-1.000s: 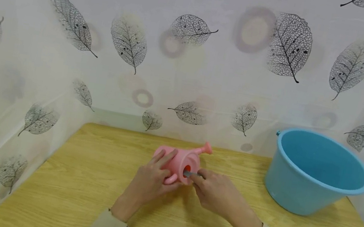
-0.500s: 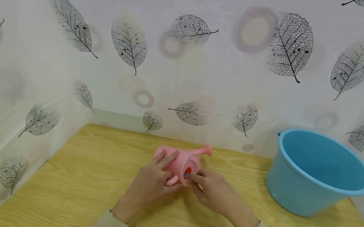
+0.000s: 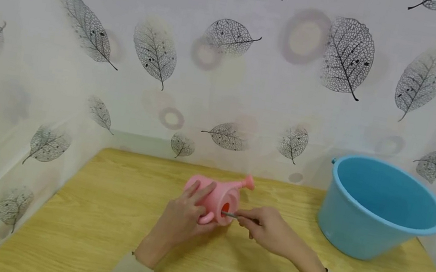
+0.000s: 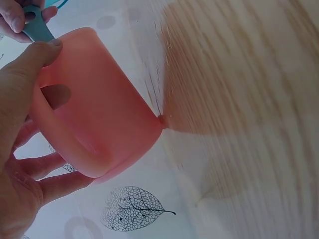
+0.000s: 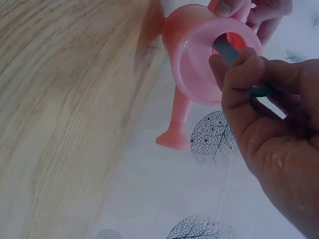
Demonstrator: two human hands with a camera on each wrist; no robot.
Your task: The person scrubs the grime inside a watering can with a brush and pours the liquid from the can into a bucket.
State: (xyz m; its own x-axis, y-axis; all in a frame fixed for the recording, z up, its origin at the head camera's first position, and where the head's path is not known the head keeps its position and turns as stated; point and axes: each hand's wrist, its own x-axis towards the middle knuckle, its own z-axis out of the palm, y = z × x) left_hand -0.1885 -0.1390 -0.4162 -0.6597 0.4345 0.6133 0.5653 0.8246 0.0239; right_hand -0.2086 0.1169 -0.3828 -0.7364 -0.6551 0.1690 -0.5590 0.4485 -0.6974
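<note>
Pink plastic watering can (image 3: 217,196) gripped by left hand (image 3: 180,216), fingers spread; slim blue-grey tool (image 3: 229,214) pinched by right hand (image 3: 271,232) — inside being worked, apparently; steadying needed next.

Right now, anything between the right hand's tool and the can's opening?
Nothing visible: the tool in the right hand reaches into the opening of the can. The left hand grips its outside; the bucket stands off to the right.

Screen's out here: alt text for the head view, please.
The left hand holds a tilted pink watering can over a wooden table while the right hand pinches a slim grey tool, its tip inside the can's opening. A blue bucket stands to the right, before leaf-printed sheeting.
</note>
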